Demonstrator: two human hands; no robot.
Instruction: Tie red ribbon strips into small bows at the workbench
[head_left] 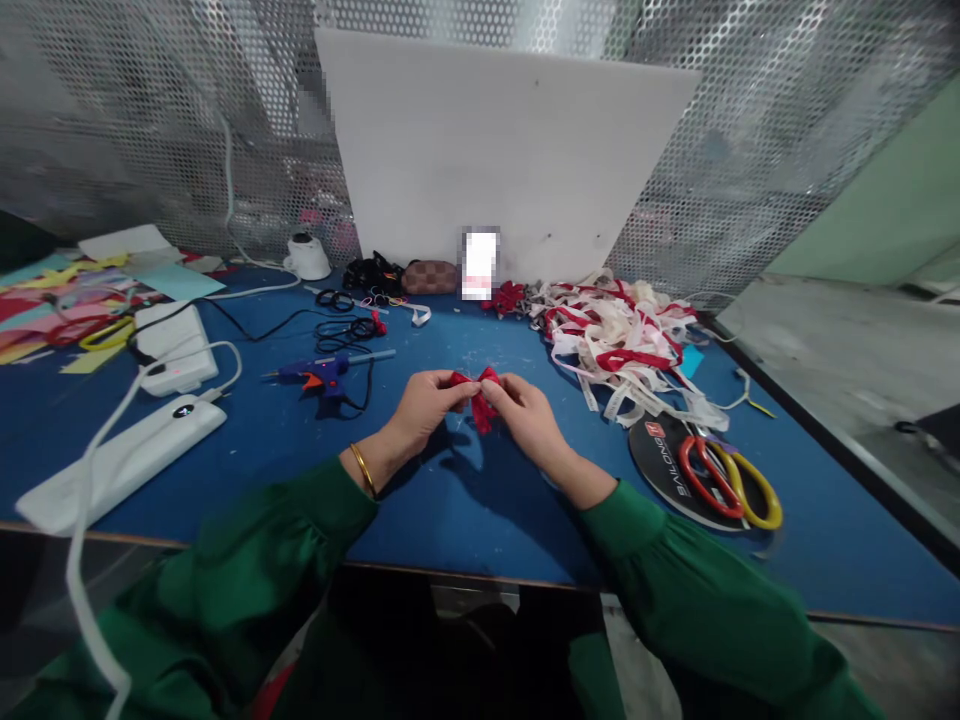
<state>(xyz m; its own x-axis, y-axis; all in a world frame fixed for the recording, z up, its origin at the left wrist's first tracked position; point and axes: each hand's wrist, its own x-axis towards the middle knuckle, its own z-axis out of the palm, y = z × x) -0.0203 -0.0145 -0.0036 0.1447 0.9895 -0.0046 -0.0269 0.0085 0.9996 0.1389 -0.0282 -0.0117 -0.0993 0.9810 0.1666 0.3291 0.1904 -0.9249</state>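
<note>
Between my two hands, above the blue table [480, 540], is a red ribbon bow [484, 412] with loops at the sides and tails hanging down. My left hand [426, 408] pinches its left side between thumb and fingers. On the other side, my right hand [529, 415] grips the right loop, thumb in front. The fingertips of both hands nearly meet at the bow's middle and hide part of it. A blue hot glue gun [330, 372] with an orange trigger lies left of my left hand.
Right of my hands lie scissors [712, 475] with red and yellow handles on a black round card [652, 455]. Behind them is a heap of white and red ribbons [615, 335]. At left are a white power strip [135, 460], cables and coloured sheets [60, 310]. A white board [502, 150] stands behind.
</note>
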